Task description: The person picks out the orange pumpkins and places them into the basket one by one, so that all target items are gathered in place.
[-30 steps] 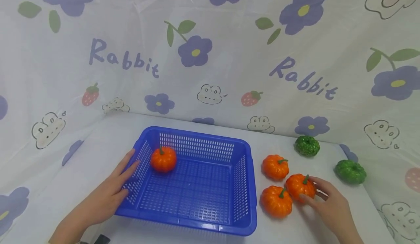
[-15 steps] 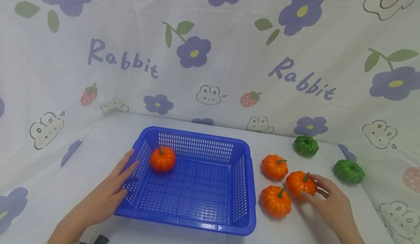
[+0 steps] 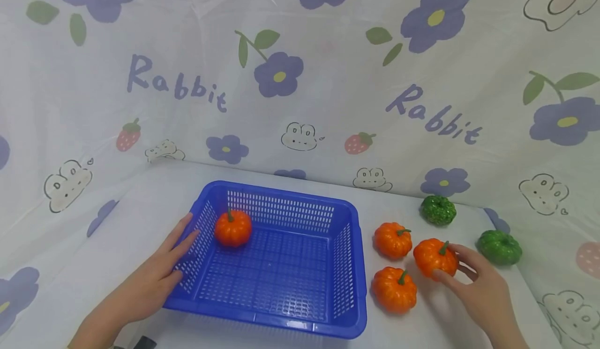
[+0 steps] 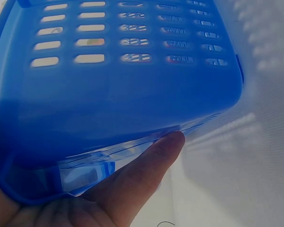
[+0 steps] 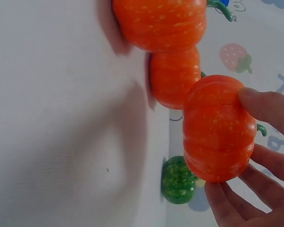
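My right hand (image 3: 483, 286) holds an orange toy pumpkin (image 3: 435, 258) with a green stem, thumb on one side and fingers on the other. In the right wrist view this pumpkin (image 5: 219, 127) hangs above the white surface. Two more orange pumpkins, one farther back (image 3: 392, 240) and one nearer (image 3: 395, 289), sit left of it. On the left, my left hand (image 3: 152, 281) grips the rim of a blue plastic basket (image 3: 262, 318). The left wrist view shows one finger (image 4: 168, 146) against the basket's outer wall. Inside the basket, near its left wall, lies another orange pumpkin (image 3: 233, 228).
A speckled dark green pumpkin (image 3: 438, 210) and a smoother green one (image 3: 499, 247) stand at the back right of the white table (image 3: 154, 198). Behind rises a printed curtain (image 3: 319, 78) with rabbits and flowers. A small black object (image 3: 145, 343) shows at the bottom edge.
My right hand has lifted the orange pumpkin from beside the other two and moved it slightly right and away. My left hand stays at the basket's rim.
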